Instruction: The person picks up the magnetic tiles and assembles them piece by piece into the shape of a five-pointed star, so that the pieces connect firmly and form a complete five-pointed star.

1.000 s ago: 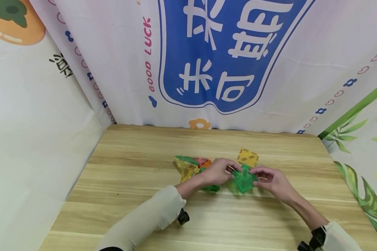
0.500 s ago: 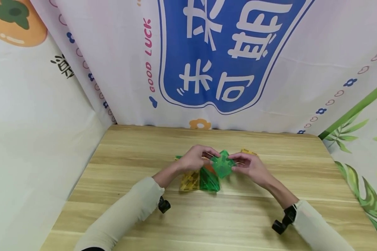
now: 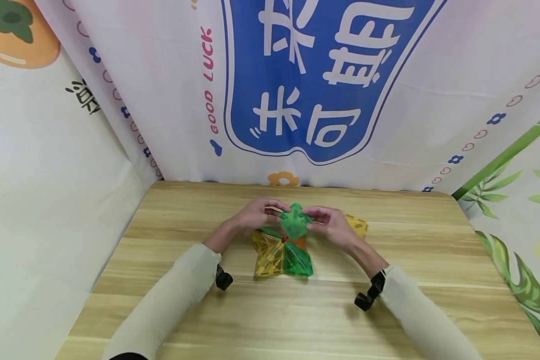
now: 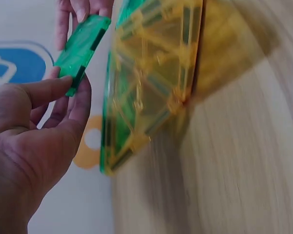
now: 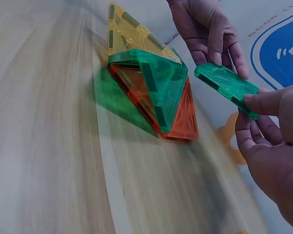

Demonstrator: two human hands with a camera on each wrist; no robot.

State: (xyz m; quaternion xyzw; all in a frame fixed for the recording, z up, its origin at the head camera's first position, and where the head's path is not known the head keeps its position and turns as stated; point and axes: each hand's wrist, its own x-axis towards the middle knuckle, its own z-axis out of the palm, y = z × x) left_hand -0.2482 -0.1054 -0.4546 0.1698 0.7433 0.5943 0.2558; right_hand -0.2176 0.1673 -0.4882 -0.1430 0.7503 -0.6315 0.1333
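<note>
A green translucent magnetic tile is pinched on opposite sides by my left hand and right hand. They hold it above a star-like structure of magnetic tiles. In the left wrist view, the left thumb and fingers grip one edge of the green tile, beside the structure's yellow triangles. Seen from the right wrist, the right thumb lies on top of the tile with fingers underneath. There the structure shows green, orange-red and yellow panels leaning together.
A yellow square tile lies on the wooden table just behind the right wrist. A printed cloth hangs at the table's back edge, with more cloth along the left and right sides.
Both hands have carried the green tile leftward and up from beside the yellow square to over the structure. The structure's front panels, earlier partly covered by the left arm, now show.
</note>
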